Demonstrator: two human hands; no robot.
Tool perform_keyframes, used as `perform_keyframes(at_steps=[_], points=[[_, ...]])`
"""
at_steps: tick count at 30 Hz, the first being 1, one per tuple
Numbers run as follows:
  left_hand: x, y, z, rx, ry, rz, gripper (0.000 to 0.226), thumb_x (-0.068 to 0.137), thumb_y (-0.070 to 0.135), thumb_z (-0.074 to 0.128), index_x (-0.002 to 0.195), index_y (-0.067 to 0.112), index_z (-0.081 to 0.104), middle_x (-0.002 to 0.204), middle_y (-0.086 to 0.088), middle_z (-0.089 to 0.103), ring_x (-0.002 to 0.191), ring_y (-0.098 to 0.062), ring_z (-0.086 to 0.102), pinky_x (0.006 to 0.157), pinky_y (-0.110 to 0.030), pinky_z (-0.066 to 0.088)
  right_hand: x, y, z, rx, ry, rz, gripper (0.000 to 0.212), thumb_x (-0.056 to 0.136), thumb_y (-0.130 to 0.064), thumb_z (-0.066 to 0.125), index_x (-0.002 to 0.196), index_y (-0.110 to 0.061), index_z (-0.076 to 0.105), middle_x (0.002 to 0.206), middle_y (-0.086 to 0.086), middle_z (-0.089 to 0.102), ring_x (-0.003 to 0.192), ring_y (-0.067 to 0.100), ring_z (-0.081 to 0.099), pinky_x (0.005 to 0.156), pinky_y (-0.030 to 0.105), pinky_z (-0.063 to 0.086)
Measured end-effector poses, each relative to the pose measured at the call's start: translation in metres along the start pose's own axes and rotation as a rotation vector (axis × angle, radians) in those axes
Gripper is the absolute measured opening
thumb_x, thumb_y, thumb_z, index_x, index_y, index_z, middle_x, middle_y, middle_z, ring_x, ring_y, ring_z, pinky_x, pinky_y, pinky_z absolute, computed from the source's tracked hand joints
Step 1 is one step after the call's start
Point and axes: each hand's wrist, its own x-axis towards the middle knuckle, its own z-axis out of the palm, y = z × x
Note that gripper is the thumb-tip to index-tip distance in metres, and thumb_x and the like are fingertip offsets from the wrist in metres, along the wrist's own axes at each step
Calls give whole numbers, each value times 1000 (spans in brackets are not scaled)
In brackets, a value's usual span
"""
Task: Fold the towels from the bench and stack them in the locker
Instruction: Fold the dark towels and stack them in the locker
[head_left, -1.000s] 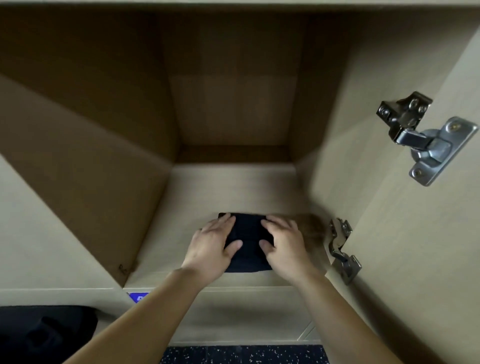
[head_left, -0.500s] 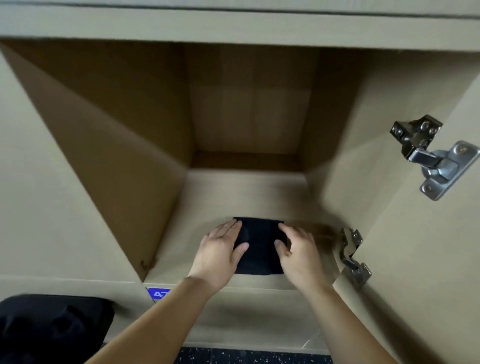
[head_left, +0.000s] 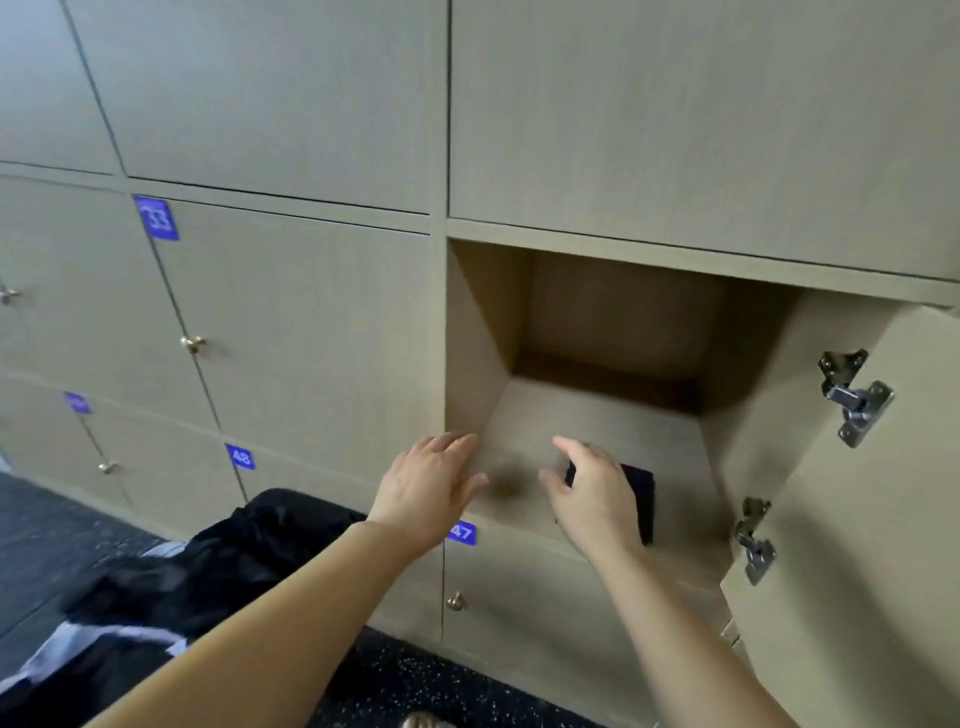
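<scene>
Bank of closed locker doors (head_left: 291, 338). One locker (head_left: 587, 415) stands open at right, its door (head_left: 857, 519) swung out to the right.

Lower left: heap of dark towels (head_left: 223, 561), unfolded, some pale cloth mixed in. What carries it is hidden.

Inside the open locker: one folded dark towel (head_left: 641, 493), flat on the floor near the front, right of centre. Nothing stacked on it.

Left hand (head_left: 423, 493) at the locker's front left edge, grip spread, holding nothing. Right hand (head_left: 592, 493) in front of the folded towel, grip loosely spread, empty. Contact with the towel cannot be told.

Judgement: one towel stowed; the heap remains to fold and stack, so the task looks early
</scene>
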Motion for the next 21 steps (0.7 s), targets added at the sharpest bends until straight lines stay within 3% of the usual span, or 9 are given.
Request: perform_keyframes(at_steps=[8, 14, 21], points=[[-142, -93, -48, 35, 99, -295, 52, 100, 45, 47, 147, 21, 43, 149, 5, 46, 135, -19, 41, 110, -33, 34, -74, -102, 62, 40, -194, -214, 47, 95, -31, 53, 140, -21, 47, 139, -2, 51, 129, 18, 43, 107, 33, 38], [-245, -153, -45, 5, 97, -516, 52, 100, 43, 48, 147, 21, 43, 149, 7, 46, 137, -15, 40, 109, -29, 35, -130, -143, 128, 55, -391, -307, 46, 94, -29, 52, 139, -20, 49, 139, -2, 51, 130, 17, 42, 106, 30, 33], [-284, -209, -38, -7, 86, -685, 51, 100, 43, 47, 146, 21, 44, 146, 5, 49, 134, -19, 43, 108, -28, 33, -155, -169, 188, -13, -533, -384, 44, 96, -29, 50, 139, -21, 49, 137, -3, 52, 127, 17, 42, 101, 29, 38]])
